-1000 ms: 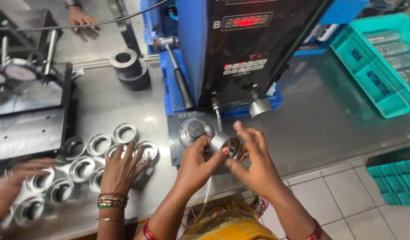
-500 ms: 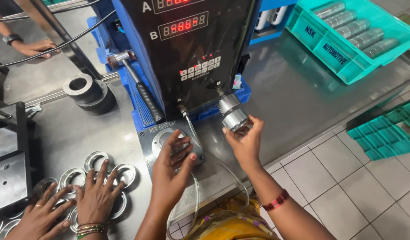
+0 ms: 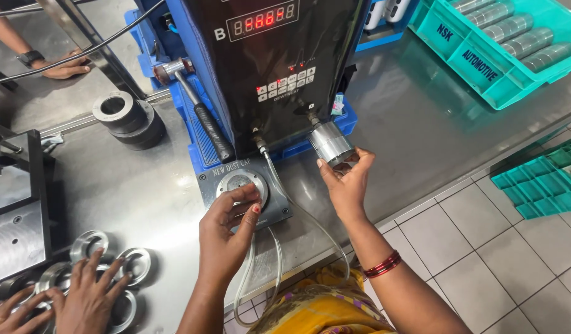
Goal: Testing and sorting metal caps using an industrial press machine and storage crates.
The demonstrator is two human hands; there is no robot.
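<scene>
**Here, two hands work metal parts at a gauging machine**

Nearest the viewer, at six o'clock, the person's forearms rise from a yellow garment (image 3: pixel 322 309). The left hand (image 3: pixel 227 232) lies loosely spread over a round steel fixture (image 3: pixel 239 182) set in a grey base plate (image 3: pixel 261 207), fingertips touching its rim; it grips nothing that shows. At about one o'clock from it, the right hand (image 3: pixel 347 182) is half open, its fingertips cupping the lower end of a shiny steel cylinder (image 3: pixel 329 143) that hangs on a stem from the black machine (image 3: pixel 273 62).

The cylinder looks heavy for its size, rigid, polished and likely slippery; a hold around its side wall, well back from the edge, seems safest. Its stem looks thin and should not be levered.

At eight o'clock, another person's two hands (image 3: pixel 87 300) rest on steel rings (image 3: pixel 134 263); at least five rings show, some hidden.

Farther off, at ten o'clock, one dark ring stack (image 3: pixel 124 117) stands. At two o'clock, one teal tray (image 3: pixel 483 55) holds five steel cylinders; more teal trays (image 3: pixel 539 179) sit at four o'clock. A further hand (image 3: pixel 60 67) rests at eleven o'clock.
</scene>
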